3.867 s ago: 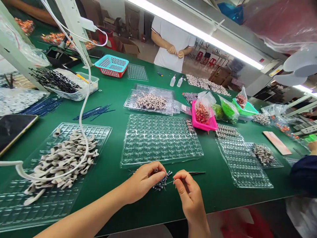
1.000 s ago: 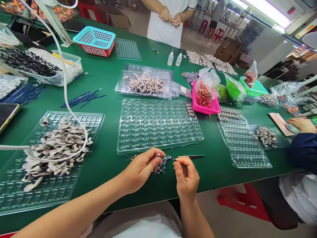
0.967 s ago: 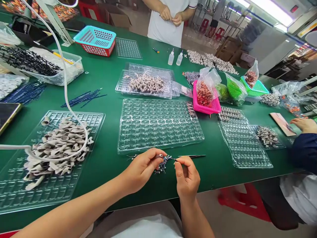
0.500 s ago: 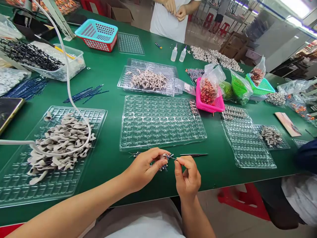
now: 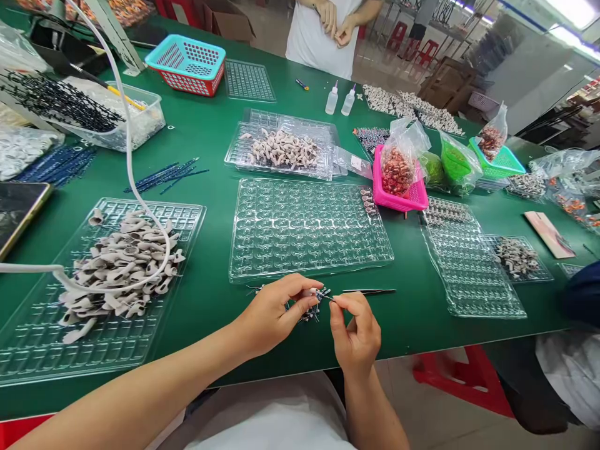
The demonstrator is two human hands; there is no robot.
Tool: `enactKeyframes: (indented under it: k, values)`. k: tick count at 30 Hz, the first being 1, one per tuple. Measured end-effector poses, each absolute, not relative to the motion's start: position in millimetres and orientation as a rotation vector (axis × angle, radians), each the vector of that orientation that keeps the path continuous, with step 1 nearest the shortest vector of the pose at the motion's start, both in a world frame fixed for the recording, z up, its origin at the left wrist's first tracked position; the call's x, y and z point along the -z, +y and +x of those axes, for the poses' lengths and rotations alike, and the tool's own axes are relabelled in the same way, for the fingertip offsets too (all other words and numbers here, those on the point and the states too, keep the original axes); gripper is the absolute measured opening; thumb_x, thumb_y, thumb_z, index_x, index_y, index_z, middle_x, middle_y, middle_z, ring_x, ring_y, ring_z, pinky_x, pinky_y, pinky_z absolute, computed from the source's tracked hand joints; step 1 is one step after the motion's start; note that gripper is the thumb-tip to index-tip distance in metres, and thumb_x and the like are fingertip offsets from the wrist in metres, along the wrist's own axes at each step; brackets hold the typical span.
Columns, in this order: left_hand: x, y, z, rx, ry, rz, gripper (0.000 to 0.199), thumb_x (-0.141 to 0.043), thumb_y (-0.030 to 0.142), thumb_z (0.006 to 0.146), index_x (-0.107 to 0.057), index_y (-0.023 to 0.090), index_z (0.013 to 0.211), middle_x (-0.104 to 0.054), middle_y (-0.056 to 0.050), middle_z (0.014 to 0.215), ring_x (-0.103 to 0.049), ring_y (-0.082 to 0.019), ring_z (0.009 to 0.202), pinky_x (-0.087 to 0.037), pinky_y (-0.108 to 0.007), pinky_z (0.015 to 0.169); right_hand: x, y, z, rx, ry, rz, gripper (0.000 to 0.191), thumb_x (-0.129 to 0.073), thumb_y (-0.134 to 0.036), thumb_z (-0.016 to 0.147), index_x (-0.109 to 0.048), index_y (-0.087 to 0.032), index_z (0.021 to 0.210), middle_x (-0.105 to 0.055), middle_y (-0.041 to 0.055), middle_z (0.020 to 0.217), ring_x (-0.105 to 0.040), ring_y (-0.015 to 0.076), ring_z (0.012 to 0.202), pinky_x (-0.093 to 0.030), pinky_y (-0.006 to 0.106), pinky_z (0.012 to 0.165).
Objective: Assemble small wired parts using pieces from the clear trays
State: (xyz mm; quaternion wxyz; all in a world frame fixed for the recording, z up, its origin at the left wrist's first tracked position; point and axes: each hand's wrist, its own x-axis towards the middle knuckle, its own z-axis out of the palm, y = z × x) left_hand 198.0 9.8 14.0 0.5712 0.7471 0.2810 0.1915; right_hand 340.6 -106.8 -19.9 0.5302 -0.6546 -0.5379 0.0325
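My left hand [image 5: 276, 315] pinches a small pale piece [image 5: 313, 292] between thumb and fingers, just in front of the large clear tray [image 5: 309, 231]. To its right, my right hand [image 5: 357, 331] is closed on a thin dark wire end [image 5: 330, 299] that reaches toward the pale piece. Below and between the hands lies a small heap of blue and white wired parts [image 5: 309, 312], partly hidden by my left hand. Dark tweezers [image 5: 370, 291] lie just beyond my right hand. A few pale pieces [image 5: 368, 201] sit in the tray's far right corner.
At left, a tray [image 5: 28, 365] bears a pile of grey shells [image 5: 126, 262], with a white cable [image 5: 129, 137] looping over it. A pink basket [image 5: 400, 200] stands beyond the clear tray. Across the table stands a person [image 5: 323, 37]; another sits at the right edge.
The view has shifted slightly. Both hands keep nearly the same pinching pose. The hands of the person across the table have moved slightly.
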Motion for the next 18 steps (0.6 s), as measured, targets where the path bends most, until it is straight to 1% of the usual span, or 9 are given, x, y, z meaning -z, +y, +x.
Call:
enactKeyframes:
  k: [4, 7, 11, 15, 18]
  values:
    - [-6.4, 10.6, 196.5, -0.575, 0.579, 1.927, 0.027, -0.05, 0.02, 0.095, -0.063, 0.022, 0.118, -0.065, -0.007, 0.1, -0.062, -0.019, 0.088, -0.052, -0.032, 0.079, 17.1, -104.6, 341.0, -0.106, -1.313, -1.575, 0.019, -0.058, -0.012, 0.089, -0.059, -0.025, 0.103, -0.065, 0.0029, 0.085, -0.063, 0.0167, 0.077, -0.054, 0.033, 0.068]
    - [-1.8, 11.1, 195.6, -0.61, 0.542, 2.042, 0.031, -0.047, 0.018, 0.096, -0.061, 0.024, 0.124, -0.064, -0.008, 0.102, -0.062, -0.019, 0.089, -0.052, -0.032, 0.078, 15.0, -102.2, 341.4, -0.127, -1.359, -1.573, 0.017, -0.058, -0.011, 0.089, -0.06, -0.024, 0.1, -0.065, 0.0028, 0.084, -0.062, 0.0165, 0.078, -0.052, 0.033, 0.07]
    - [1.3, 12.3, 194.9, -0.61, 0.523, 2.175, 0.035, -0.045, 0.017, 0.097, -0.058, 0.023, 0.129, -0.062, -0.01, 0.105, -0.06, -0.02, 0.092, -0.052, -0.034, 0.079, 14.1, -99.6, 341.5, -0.145, -1.392, -1.598, 0.013, -0.058, -0.012, 0.089, -0.06, -0.023, 0.096, -0.065, 0.0023, 0.081, -0.06, 0.0154, 0.072, -0.05, 0.032, 0.069]
    - [2.4, 13.7, 195.7, -0.582, 0.493, 2.269, 0.036, -0.043, 0.019, 0.099, -0.058, 0.025, 0.131, -0.062, -0.01, 0.101, -0.057, -0.021, 0.091, -0.051, -0.034, 0.076, 14.4, -98.3, 341.7, -0.17, -1.404, -1.627, 0.01, -0.057, -0.014, 0.089, -0.06, -0.022, 0.094, -0.065, 0.0023, 0.08, -0.059, 0.015, 0.07, -0.05, 0.033, 0.07]
    - [2.5, 13.9, 196.9, -0.566, 0.497, 2.335, 0.034, -0.042, 0.019, 0.099, -0.06, 0.022, 0.128, -0.062, -0.01, 0.098, -0.054, -0.021, 0.088, -0.05, -0.034, 0.073, 14.4, -97.8, 342.0, -0.173, -1.422, -1.627, 0.01, -0.057, -0.013, 0.089, -0.059, -0.022, 0.093, -0.064, 0.0022, 0.08, -0.058, 0.0149, 0.07, -0.049, 0.032, 0.07]
